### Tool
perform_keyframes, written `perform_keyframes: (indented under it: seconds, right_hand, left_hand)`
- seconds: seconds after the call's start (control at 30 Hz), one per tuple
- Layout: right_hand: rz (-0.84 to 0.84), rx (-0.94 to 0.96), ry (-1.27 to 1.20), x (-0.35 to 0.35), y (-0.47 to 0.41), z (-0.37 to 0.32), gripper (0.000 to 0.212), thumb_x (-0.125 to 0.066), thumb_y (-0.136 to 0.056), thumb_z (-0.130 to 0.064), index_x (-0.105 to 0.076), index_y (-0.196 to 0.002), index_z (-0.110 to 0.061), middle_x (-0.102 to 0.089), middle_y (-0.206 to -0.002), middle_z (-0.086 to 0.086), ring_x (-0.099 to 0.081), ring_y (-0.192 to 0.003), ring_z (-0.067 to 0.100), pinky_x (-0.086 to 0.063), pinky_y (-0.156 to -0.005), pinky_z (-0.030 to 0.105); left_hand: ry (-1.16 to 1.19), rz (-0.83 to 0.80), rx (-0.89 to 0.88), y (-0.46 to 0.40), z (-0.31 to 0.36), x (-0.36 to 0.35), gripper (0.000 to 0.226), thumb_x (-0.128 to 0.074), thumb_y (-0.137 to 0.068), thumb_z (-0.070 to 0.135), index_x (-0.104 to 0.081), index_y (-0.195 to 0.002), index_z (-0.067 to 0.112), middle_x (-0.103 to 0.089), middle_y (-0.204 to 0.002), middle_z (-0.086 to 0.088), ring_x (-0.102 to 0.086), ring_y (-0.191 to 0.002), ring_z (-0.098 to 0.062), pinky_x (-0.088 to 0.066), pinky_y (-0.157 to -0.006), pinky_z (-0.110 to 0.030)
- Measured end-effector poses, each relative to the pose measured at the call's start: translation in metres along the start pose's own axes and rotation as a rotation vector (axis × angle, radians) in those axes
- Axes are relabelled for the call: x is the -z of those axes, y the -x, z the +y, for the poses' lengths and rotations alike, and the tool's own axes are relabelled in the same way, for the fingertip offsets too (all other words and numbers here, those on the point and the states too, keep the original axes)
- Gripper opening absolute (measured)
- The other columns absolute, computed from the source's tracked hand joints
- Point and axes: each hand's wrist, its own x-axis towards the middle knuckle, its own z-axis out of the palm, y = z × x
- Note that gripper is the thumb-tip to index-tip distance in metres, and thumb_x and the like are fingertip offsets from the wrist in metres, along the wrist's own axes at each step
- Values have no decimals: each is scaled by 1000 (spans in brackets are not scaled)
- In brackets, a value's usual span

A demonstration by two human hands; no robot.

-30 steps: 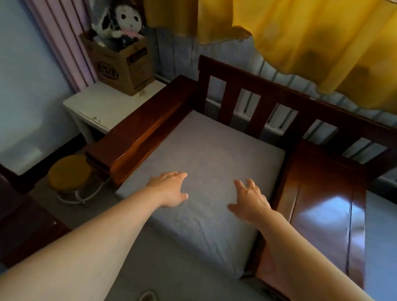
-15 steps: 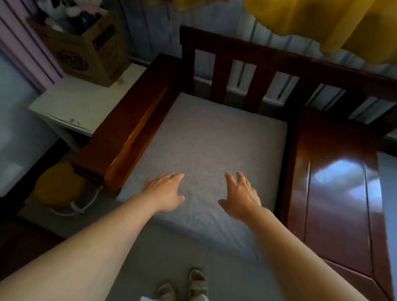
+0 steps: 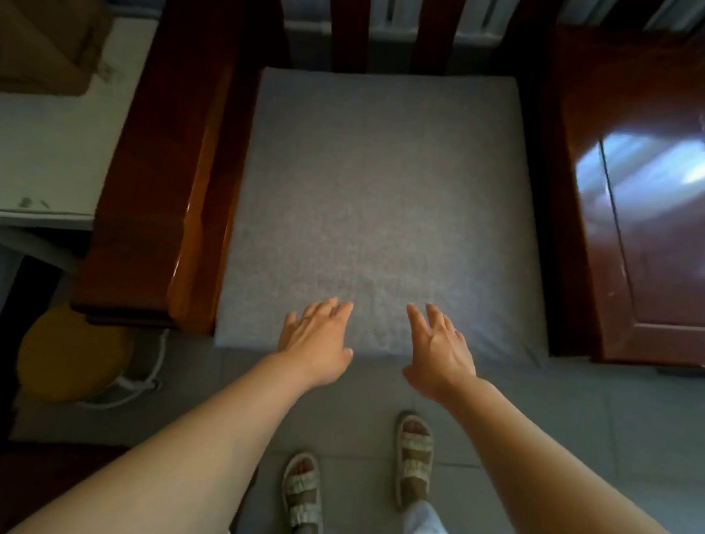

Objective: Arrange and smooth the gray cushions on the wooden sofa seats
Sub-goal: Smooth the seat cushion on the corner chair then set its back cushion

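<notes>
A square gray cushion lies flat on the wooden sofa seat, between a glossy left armrest and a wide wooden panel on the right. My left hand reaches over the cushion's front edge, fingers straight, palm down. My right hand is beside it, also palm down with fingers spread. Both hands sit at the front edge near the middle; whether they touch the fabric I cannot tell. Neither holds anything.
A white side table with a cardboard box stands left of the sofa. A round yellow stool sits on the floor below it. My sandalled feet stand on gray tiles before the seat. Slatted backrest at the top.
The camera has tilted down and come closer, so the cushion now appears square-on. Both hands have drawn back from mid-cushion to its front edge, still open.
</notes>
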Motion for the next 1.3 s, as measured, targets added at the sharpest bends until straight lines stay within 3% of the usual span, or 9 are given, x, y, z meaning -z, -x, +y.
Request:
perform_keyframes:
  seconds: [0.23, 0.5, 0.57, 0.63, 0.7, 0.87, 1.03, 1.2, 1.3]
  right_hand:
    - [6, -16, 21, -99, -44, 2, 95, -61, -85, -12, 7, -152, -21, 14, -158, 15, 10, -147, 30, -7, -119, 40]
    - [309, 93, 141, -167, -131, 47, 116, -72, -78, -22, 21, -147, -31, 35, -151, 9, 31, -140, 31, 14, -113, 46]
    - [460, 131, 182, -184, -150, 55, 123, -81, -66, -24, 9, -150, -28, 19, -155, 13, 19, -142, 35, 10, -114, 51]
    - [637, 171, 202, -201, -167, 61, 114, -84, -61, -20, -13, -150, -23, -5, -154, 19, -2, -142, 41, 1, -116, 56]
    - [814, 234, 231, -208, -179, 65, 91, -78, -68, -14, -29, -144, -17, -21, -145, 23, -18, -135, 44, -10, -113, 55]
    - [1016, 379, 241, -217, -182, 66, 30, -46, -84, -4, -52, -114, -3, -40, -117, 18, -39, -110, 34, -27, -102, 45]
    - [1028, 413, 249, -211, -174, 58, 19, -37, -81, -1, -54, -79, -9, -52, -76, 9, -47, -73, 26, -38, -73, 35]
    - [1015, 457, 302, -212, -169, 53, 21, -38, -75, -2, -53, -65, -13, -51, -61, 5, -50, -59, 24, -36, -62, 33]
    - [949, 436, 239, -204, -163, 47, 13, -57, -60, 0, -53, -57, -12, -50, -53, 5, -51, -50, 25, -38, -51, 28]
  left_hand:
    - [-87, 43, -55, -60, -19, -92, 78, -56, -92, 30, -7, -152, 23, -2, -161, -2, -4, -147, -20, -8, -117, -47]
    - [-255, 266, -50, -136, -29, -177, 107, -65, -85, 36, 21, -147, 29, 31, -153, -8, 20, -145, -27, -3, -116, -52]
    - [-273, 379, -59, -153, -33, -195, 116, -73, -78, 32, 20, -147, 29, 24, -154, -12, 13, -144, -32, -11, -114, -56]
    - [-257, 533, -101, -169, -37, -211, 121, -86, -56, 22, -8, -149, 24, -10, -151, -17, -15, -138, -36, -27, -107, -60]
    - [-233, 675, -161, -181, -43, -221, 114, -87, -41, 10, -31, -141, 16, -32, -137, -18, -33, -123, -37, -38, -98, -56]
    - [-194, 923, -301, -181, -41, -223, 56, -60, -61, -7, -48, -114, 5, -49, -112, -14, -46, -100, -32, -48, -80, -43]
    - [-207, 934, -388, -175, -43, -217, 18, -50, -73, -6, -58, -77, 9, -55, -74, -7, -54, -70, -27, -39, -62, -33]
    - [-172, 845, -400, -169, -39, -216, 23, -36, -71, 4, -54, -58, 12, -49, -55, -5, -51, -50, -25, -34, -41, -26]
    - [-124, 780, -406, -166, -39, -212, 22, -35, -66, 2, -52, -57, 11, -49, -52, -5, -50, -46, -26, -32, -39, -23]
